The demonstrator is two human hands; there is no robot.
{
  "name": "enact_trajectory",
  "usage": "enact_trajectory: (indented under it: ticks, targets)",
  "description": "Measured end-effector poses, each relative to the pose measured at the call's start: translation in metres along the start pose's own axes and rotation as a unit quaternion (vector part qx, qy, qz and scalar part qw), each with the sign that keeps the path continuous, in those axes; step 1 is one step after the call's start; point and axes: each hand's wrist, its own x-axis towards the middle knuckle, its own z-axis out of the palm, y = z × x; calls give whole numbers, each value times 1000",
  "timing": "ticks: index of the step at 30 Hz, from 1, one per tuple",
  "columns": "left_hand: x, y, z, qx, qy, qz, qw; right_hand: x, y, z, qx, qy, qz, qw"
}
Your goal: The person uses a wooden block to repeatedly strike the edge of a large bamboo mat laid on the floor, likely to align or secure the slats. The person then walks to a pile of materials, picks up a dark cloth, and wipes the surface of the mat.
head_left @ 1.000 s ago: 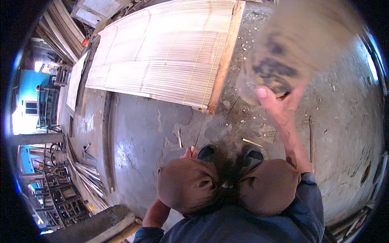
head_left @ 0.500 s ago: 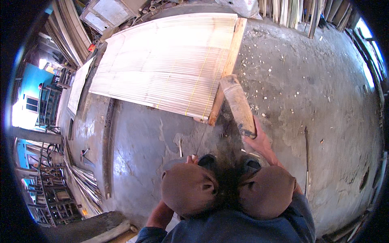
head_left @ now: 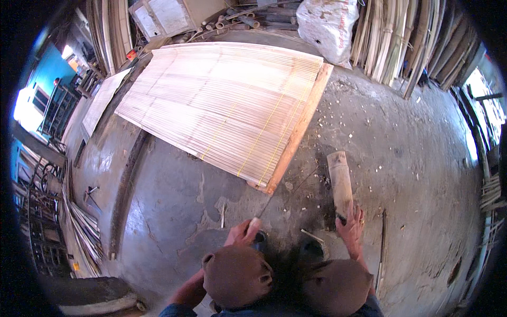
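Observation:
My left hand (head_left: 243, 232) is closed in front of my left knee. From it a long, thin, dark tool (head_left: 272, 199) points up to the right, past the corner of the slatted mat; its exact kind cannot be made out. To the right, my right hand (head_left: 350, 226) has its fingers stretched out at the near end of a thick split-bamboo piece (head_left: 339, 179), which lies on the floor. Ahead lies the large mat of pale thin slats (head_left: 211, 100), crossed by yellow cords. A wooden board (head_left: 302, 127) runs along the mat's right edge.
Small chips lie scattered on the concrete floor (head_left: 417, 211). A dark pole (head_left: 128, 185) lies on the left, near a bundle of strips (head_left: 82, 227). A white sack (head_left: 325, 26) and upright bamboo strips (head_left: 388, 42) stand at the back. A thin stick (head_left: 382, 243) lies right of my hand.
My right hand has lowered the bamboo piece to the floor and its fingers have spread. My left hand has come up into view with the thin tool. The view has tilted upward.

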Motion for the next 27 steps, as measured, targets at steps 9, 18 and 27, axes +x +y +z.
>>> enact_trajectory:
  ticks: [9,18,27]
  targets:
    - [99,46,124,-155,-40,257,953,9,-146,35,506,27,27,862]
    - [189,-84,56,-205,381,41,901,35,33,-31,24,169,45,984]
    - [281,-142,-27,-560,131,-99,812,29,137,6,-86,119,21,989]
